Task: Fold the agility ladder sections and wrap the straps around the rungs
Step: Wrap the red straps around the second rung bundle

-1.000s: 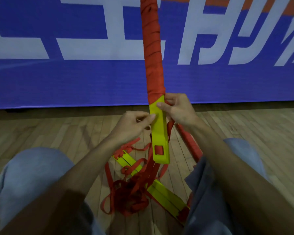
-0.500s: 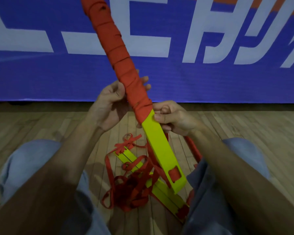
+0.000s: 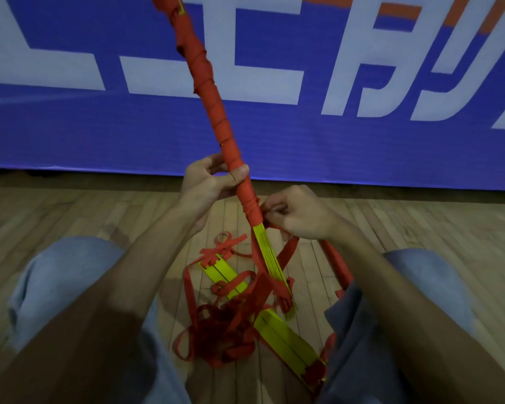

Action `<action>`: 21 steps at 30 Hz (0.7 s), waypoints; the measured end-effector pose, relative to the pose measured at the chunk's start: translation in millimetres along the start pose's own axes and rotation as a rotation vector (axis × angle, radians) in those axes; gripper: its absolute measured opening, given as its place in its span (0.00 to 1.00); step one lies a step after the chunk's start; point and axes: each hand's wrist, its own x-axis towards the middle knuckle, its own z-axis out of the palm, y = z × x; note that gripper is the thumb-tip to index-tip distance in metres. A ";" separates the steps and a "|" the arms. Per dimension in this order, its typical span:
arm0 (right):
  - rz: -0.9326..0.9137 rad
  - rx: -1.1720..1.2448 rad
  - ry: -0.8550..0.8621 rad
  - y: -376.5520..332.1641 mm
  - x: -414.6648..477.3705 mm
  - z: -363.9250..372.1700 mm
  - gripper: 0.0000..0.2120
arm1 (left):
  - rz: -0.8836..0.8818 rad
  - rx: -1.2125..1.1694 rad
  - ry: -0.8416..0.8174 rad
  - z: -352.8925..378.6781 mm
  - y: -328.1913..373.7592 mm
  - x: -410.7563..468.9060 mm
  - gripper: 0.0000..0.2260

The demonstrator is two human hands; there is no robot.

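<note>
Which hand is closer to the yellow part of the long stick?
The right hand. It pinches a red strap right beside the top of the yellow part. The left hand grips the red-wrapped section higher up, farther away.

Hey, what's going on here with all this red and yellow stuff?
A person sitting on a wooden floor is bundling an agility ladder. The left hand grips the strap-wrapped upper part of a stack of yellow rungs, while the right hand pinches the red strap where the wrap ends. The lower end is bare; more rungs lie on the floor among loose straps.
</note>
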 end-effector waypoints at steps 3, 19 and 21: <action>-0.049 -0.096 -0.030 -8.3 -1.4 5.3 0.09 | -0.019 0.006 0.116 2.3 0.1 0.9 0.18; -0.088 0.601 0.015 4.1 -1.7 -2.2 0.02 | 0.015 -0.299 0.063 1.7 13.0 -0.1 0.10; -0.154 0.740 -0.030 4.7 -2.0 -1.6 0.06 | 0.043 -0.373 -0.078 0.1 17.4 -2.8 0.17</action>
